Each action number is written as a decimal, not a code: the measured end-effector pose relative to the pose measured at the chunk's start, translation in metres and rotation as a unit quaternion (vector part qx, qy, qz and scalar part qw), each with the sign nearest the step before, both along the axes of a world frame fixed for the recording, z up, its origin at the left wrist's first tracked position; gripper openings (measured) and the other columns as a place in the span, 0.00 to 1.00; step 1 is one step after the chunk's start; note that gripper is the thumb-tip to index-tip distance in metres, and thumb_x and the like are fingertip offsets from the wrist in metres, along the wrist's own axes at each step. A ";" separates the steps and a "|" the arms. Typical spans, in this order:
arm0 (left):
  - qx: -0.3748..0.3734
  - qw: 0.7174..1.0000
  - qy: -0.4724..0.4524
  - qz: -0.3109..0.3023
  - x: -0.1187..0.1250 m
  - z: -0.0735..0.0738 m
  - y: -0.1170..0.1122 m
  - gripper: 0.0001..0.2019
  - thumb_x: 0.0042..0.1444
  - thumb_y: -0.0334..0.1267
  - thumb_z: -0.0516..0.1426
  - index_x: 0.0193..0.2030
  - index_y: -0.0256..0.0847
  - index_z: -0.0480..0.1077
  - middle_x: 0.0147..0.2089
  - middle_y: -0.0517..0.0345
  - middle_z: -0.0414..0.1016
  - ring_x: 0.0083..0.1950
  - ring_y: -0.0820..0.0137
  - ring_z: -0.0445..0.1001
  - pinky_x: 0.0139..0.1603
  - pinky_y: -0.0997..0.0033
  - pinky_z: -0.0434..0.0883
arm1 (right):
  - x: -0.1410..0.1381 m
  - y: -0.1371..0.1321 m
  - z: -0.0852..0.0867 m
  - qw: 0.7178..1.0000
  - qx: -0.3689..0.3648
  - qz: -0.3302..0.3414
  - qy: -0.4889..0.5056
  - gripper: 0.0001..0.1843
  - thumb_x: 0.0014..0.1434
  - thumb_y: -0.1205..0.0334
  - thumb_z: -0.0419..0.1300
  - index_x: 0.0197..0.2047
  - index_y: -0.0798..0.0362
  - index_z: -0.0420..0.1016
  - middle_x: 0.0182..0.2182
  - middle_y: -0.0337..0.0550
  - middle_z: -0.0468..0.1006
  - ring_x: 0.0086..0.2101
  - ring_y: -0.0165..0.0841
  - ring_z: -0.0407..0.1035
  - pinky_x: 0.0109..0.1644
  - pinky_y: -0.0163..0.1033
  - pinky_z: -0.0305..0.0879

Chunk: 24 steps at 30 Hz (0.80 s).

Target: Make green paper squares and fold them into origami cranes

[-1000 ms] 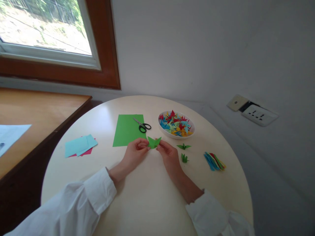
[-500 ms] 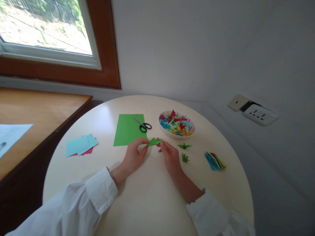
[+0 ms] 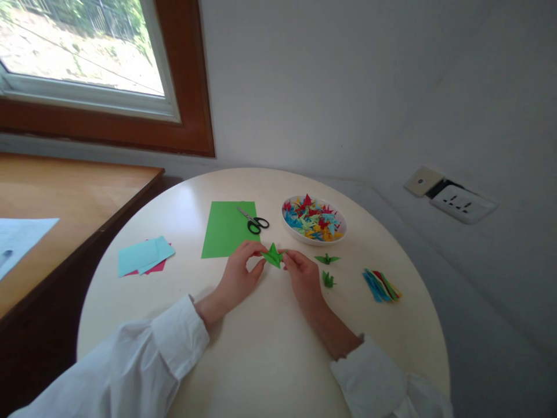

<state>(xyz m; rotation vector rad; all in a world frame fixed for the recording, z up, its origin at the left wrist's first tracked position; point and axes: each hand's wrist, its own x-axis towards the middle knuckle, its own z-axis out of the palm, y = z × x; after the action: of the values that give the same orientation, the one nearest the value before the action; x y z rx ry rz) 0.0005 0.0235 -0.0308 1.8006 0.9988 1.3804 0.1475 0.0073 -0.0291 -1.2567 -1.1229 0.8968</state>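
Between my hands is a small green origami crane [image 3: 272, 255], its points spread to either side and upward. My left hand [image 3: 243, 268] pinches its left tip between thumb and fingers. On the other side my right hand [image 3: 302, 276] grips the right tip the same way. Two finished-looking green paper cranes, one [image 3: 326, 259] above the other [image 3: 328, 280], lie just right of my right hand. Behind my left hand a green paper sheet [image 3: 224, 229] lies flat, with black-handled scissors [image 3: 253, 222] resting on its right part.
A white oval bowl [image 3: 314, 239] full of colourful paper cranes stands at the back right. Folded paper strips [image 3: 381, 285] lie in a fanned pile at the right. Light blue paper pieces [image 3: 141, 255] overlap pink ones at the left of the round table [image 3: 252, 360].
The green crane has opened out between my fingers: its middle now spreads wider and hangs lower. Both hands keep nearly the same place.
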 end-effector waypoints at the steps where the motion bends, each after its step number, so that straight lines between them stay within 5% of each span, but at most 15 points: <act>1: -0.035 0.999 -0.031 -0.007 0.001 0.000 0.001 0.09 0.49 0.28 0.56 0.38 0.38 0.69 0.38 0.52 0.72 0.41 0.69 0.72 0.47 0.64 0.70 | 0.000 0.000 0.000 1.000 0.001 -0.001 -0.003 0.13 0.48 0.57 0.59 0.33 0.54 0.79 0.30 0.43 0.81 0.30 0.33 0.71 0.33 0.37 0.66; 5: -0.160 0.978 -0.132 -0.029 0.002 0.005 0.001 0.09 0.47 0.30 0.59 0.37 0.36 0.68 0.35 0.54 0.73 0.36 0.71 0.73 0.43 0.68 0.71 | 0.001 -0.001 0.001 1.000 0.006 -0.008 -0.023 0.13 0.49 0.57 0.58 0.33 0.55 0.79 0.28 0.42 0.80 0.29 0.33 0.71 0.32 0.37 0.66; 9: -0.200 0.964 -0.167 -0.048 0.001 0.012 -0.002 0.13 0.45 0.33 0.61 0.40 0.36 0.71 0.36 0.54 0.75 0.36 0.71 0.73 0.43 0.70 0.71 | 0.001 0.000 0.000 1.000 0.008 -0.013 -0.019 0.13 0.49 0.57 0.58 0.33 0.55 0.79 0.29 0.43 0.80 0.30 0.33 0.71 0.32 0.36 0.66; 24: -0.117 0.988 -0.099 -0.001 0.002 0.004 0.002 0.06 0.46 0.37 0.61 0.30 0.37 0.74 0.33 0.54 0.75 0.32 0.71 0.72 0.36 0.71 0.72 | 0.001 0.000 -0.005 0.999 0.040 0.028 -0.022 0.10 0.49 0.58 0.60 0.32 0.52 0.80 0.33 0.45 0.78 0.35 0.34 0.71 0.35 0.38 0.67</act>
<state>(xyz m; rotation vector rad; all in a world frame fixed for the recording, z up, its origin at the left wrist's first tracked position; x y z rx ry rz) 0.0020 0.0254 -0.0267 1.4624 1.0073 1.3498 0.1486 0.0069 -0.0341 -1.1903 -1.2224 0.8612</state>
